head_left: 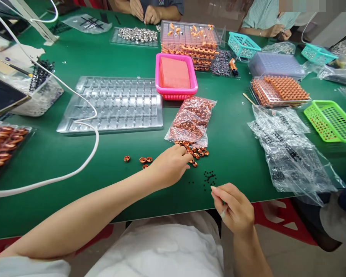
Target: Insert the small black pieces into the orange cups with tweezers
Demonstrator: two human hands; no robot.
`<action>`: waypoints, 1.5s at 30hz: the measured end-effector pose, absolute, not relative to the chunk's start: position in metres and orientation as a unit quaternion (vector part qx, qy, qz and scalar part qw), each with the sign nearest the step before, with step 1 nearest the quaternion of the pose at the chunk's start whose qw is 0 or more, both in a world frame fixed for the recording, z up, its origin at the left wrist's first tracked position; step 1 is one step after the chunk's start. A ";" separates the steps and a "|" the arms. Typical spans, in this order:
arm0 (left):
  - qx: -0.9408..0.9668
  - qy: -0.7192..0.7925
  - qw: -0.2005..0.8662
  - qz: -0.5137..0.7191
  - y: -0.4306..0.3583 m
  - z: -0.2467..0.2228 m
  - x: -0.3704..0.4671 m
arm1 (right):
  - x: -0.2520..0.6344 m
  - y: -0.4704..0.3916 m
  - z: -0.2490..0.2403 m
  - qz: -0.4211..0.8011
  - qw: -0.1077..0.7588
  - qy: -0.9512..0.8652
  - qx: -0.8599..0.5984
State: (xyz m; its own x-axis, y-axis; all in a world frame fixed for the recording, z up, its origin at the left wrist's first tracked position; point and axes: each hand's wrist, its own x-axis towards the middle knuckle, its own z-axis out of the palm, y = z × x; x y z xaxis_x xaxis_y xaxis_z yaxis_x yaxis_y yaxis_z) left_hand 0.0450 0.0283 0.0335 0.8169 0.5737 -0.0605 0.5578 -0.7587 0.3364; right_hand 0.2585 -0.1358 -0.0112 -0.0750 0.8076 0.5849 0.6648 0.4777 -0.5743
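My left hand reaches across the green table with its fingers curled at the edge of a pile of small orange cup-shaped parts. Its fingertips are partly hidden, so what they hold does not show. The pile lies at the mouth of a clear bag full of the same parts. A few loose orange parts lie left of this hand. My right hand is closed in a pinch at the table's front edge; anything in it is too small to name. Just beyond its fingertips are scattered tiny black pieces.
A clear moulded tray and a pink basket stand behind. Plastic bags and a green basket lie right. A white cable loops across the left. Other people's hands work at the far side.
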 end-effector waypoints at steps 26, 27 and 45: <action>0.943 0.283 0.173 0.036 0.041 0.024 0.058 | 0.254 -0.143 -0.008 0.112 0.478 -0.712 -0.502; 0.937 0.290 0.187 0.055 0.036 0.026 0.055 | 0.256 -0.145 -0.007 0.122 0.487 -0.698 -0.510; 0.813 0.300 0.450 0.216 -0.004 -0.001 0.022 | 0.264 -0.150 -0.020 0.291 0.634 -0.407 -0.590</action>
State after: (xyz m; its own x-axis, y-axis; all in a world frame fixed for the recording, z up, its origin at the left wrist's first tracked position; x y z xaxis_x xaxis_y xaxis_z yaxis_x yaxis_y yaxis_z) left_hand 0.0217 -0.0043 -0.0012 0.7276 0.6812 0.0812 0.2934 -0.4160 0.8608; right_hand 0.2637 -0.1500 -0.0204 0.4996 0.8491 0.1717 0.1098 0.1345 -0.9848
